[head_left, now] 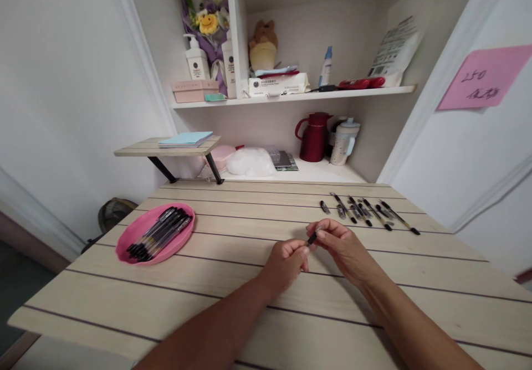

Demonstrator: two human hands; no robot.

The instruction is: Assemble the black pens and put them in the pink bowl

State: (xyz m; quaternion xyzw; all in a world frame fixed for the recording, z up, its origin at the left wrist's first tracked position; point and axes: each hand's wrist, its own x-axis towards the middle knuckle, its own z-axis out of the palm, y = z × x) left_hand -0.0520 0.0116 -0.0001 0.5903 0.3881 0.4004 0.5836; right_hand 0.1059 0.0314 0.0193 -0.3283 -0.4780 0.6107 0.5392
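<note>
Both of my hands meet over the middle of the table around one black pen (311, 238). My left hand (286, 260) is closed around its lower part, hiding most of the barrel. With thumb and fingertips, my right hand (338, 245) pinches the upper end near the tip. To the right, beyond my right hand, several uncapped pens (376, 214) lie loosely with separate dark caps (341, 211) among them. One more cap (325, 207) lies a little apart, at their left. On the left side, a pink oval tray (187, 237) holds a bundle of several capped pens (160, 234).
A small raised shelf (137, 147) with a blue paper pad (185, 139) stands at the back left. Behind the table are a dark red jug (315, 140), a tumbler (344, 143) and a white plastic bag (250, 162). A wall shelf (332, 94) crosses above.
</note>
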